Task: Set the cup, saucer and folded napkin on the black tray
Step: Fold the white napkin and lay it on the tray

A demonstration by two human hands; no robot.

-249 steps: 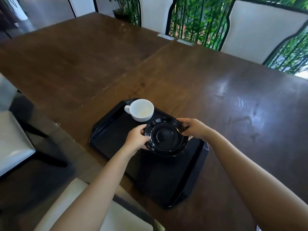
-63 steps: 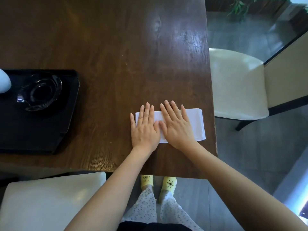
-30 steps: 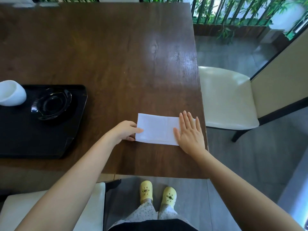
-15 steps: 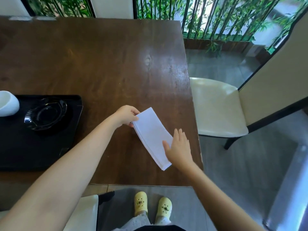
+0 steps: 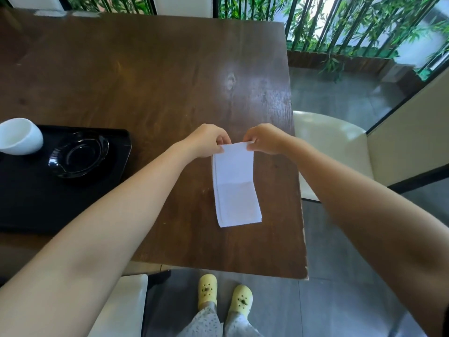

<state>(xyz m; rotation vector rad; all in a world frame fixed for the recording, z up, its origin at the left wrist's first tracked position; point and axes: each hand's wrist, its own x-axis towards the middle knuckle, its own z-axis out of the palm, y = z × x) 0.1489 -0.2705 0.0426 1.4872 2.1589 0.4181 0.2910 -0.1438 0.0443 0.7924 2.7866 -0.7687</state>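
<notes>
A white folded napkin (image 5: 234,186) lies lengthwise on the brown table, near its right edge, with a crease across its middle. My left hand (image 5: 207,141) pinches its far left corner and my right hand (image 5: 266,139) pinches its far right corner. The far end is lifted slightly off the wood. The black tray (image 5: 36,195) sits at the left. On it stand a black glossy saucer (image 5: 79,154) and, beyond it at the frame's left edge, a white cup (image 5: 19,136). The cup is beside the saucer, not on it.
The table (image 5: 158,76) ends just right of the napkin and in front of me. A cream chair (image 5: 332,142) stands right of the table, another cream seat (image 5: 121,305) at the near left. Bamboo plants and a railing line the far side.
The napkin has turned from slanted to lengthwise. My right hand left its near end and now grips the far right corner beside my left hand.
</notes>
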